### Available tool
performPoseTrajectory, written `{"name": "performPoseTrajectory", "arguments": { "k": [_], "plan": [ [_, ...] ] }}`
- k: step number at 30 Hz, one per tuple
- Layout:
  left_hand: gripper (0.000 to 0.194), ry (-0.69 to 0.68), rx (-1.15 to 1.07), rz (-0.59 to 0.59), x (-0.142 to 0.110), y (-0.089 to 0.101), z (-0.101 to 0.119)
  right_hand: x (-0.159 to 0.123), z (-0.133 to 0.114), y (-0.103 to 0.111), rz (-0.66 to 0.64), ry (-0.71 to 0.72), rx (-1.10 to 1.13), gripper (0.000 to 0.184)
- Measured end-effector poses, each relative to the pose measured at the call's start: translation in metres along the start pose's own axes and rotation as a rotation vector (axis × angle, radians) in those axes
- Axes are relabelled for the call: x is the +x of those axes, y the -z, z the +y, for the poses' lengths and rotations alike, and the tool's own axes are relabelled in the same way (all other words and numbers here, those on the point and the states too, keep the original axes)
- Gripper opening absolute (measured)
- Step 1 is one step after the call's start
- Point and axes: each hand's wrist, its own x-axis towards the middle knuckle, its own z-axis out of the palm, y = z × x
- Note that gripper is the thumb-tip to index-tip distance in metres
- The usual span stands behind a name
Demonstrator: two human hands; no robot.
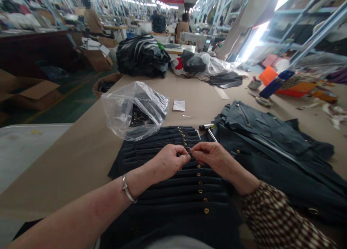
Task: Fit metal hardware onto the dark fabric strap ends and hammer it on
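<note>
My left hand [173, 157] and my right hand [207, 155] meet fingertip to fingertip, both closed in a pinch. Something small shows between the fingertips, too small to name. Beneath them lie overlapping dark fabric pieces [162, 186], fanned out in rows. A small gold-coloured metal fitting [200, 191] sits on each row, forming a line towards me. Beyond the left side of the rows rests a clear plastic bag [119, 111] holding black pieces with small metal rings [139, 115].
A screwdriver-like tool [207, 127] lies behind the rows. Dark garments with zippers [271, 144] cover the table's right side. Farther back are a white paper square [179, 105], scissors [261, 100], an orange tray [295, 89] and a dark fabric pile [142, 55].
</note>
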Motion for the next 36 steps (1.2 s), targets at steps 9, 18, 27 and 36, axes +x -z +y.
{"name": "performPoseTrajectory", "arguments": {
  "k": [9, 18, 27, 36],
  "plan": [
    [0.022, -0.091, 0.503, -0.053, 0.031, -0.019, -0.007, -0.015, 0.041, 0.015, 0.017, 0.053, -0.444, 0.013],
    [0.024, -0.087, 0.7, -0.039, 0.034, -0.027, -0.005, -0.019, 0.047, 0.012, 0.026, 0.125, -0.547, 0.019],
    [0.024, -0.051, 0.821, -0.021, 0.029, -0.028, -0.001, -0.016, 0.046, 0.006, 0.043, 0.078, -0.651, 0.016],
    [0.024, -0.041, 0.872, -0.022, 0.022, -0.024, 0.006, -0.013, 0.048, 0.009, 0.016, 0.081, -0.656, 0.014]
  ]
}}
